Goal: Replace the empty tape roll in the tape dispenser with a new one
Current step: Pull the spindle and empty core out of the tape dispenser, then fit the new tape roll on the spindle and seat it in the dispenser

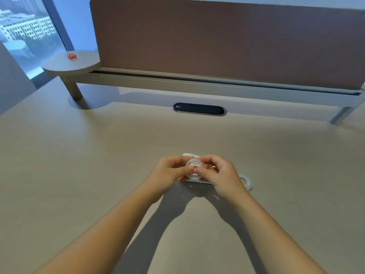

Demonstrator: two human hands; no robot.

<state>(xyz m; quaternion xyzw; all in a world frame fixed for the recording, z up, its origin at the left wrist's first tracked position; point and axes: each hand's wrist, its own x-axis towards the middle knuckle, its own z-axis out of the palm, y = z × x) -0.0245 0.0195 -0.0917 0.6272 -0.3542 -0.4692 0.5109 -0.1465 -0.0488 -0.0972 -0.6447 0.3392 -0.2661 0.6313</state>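
Here, both hands on one clear tape roll (194,168).
Left hand (171,171) and right hand (219,173) pinch it above the desk (79,165); another roll (245,181) lies just right.

Two bare arms, no sleeves. The left hand (173,171) and right hand (221,175) wear no rings, gloves or watch. Fingernails are short and plain.

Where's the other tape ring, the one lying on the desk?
In the head view, the flat white tape ring lies on the beige desk, just right of the right hand.
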